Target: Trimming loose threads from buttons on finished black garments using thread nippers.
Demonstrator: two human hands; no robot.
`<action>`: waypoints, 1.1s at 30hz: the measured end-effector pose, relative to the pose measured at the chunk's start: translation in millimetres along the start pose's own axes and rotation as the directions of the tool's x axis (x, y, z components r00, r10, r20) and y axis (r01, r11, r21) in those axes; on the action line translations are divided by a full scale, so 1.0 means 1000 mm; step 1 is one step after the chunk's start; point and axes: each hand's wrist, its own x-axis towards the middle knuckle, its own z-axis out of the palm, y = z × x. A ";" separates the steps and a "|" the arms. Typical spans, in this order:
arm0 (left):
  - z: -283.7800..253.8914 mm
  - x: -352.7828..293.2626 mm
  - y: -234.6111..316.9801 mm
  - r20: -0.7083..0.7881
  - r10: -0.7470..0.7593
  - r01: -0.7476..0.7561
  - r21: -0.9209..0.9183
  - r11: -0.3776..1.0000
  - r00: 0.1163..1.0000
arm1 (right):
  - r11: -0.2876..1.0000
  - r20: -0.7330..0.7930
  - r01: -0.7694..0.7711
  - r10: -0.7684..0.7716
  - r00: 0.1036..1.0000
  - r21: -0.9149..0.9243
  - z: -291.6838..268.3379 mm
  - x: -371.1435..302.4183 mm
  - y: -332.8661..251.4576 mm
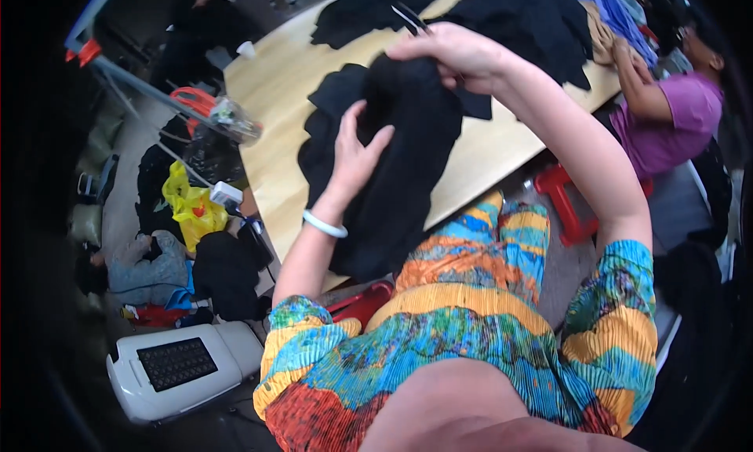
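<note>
Both hands are on one black garment (400, 162) that hangs off the near edge of the wooden bench (282, 76) and down toward the lap. The left hand (357, 150) lies flat against the cloth with fingers spread, thumb pointing up, a pale bangle (324, 224) on the wrist; it's pressing on the fabric, not really closed around it. The right hand (455, 52) is up at the top of the garment, fingers curled and pinching the cloth there, and it's also got a small pair of scissors (409, 17) with the blades poking out toward the far side. More black cloth (518, 21) is piled further back on the bench. Another person in a purple shirt (674, 119) sits at the right end, working on a blue and tan pile. On the floor to the left there's a yellow bag (192, 205).
</note>
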 end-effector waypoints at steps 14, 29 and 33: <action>0.034 0.032 0.084 -0.194 0.330 -0.358 -0.129 0.925 0.924 | 0.827 -0.272 0.186 -0.042 0.962 0.530 -0.052 -0.038 -0.016; -0.006 0.029 0.093 0.460 -0.150 0.482 -0.858 0.177 0.875 | 0.900 -0.270 0.279 -0.192 0.944 0.336 -0.023 -0.045 -0.016; 0.019 0.012 0.057 0.580 -0.325 0.646 -0.748 0.149 0.747 | 0.934 -0.389 0.058 0.090 0.917 0.353 -0.024 -0.032 0.081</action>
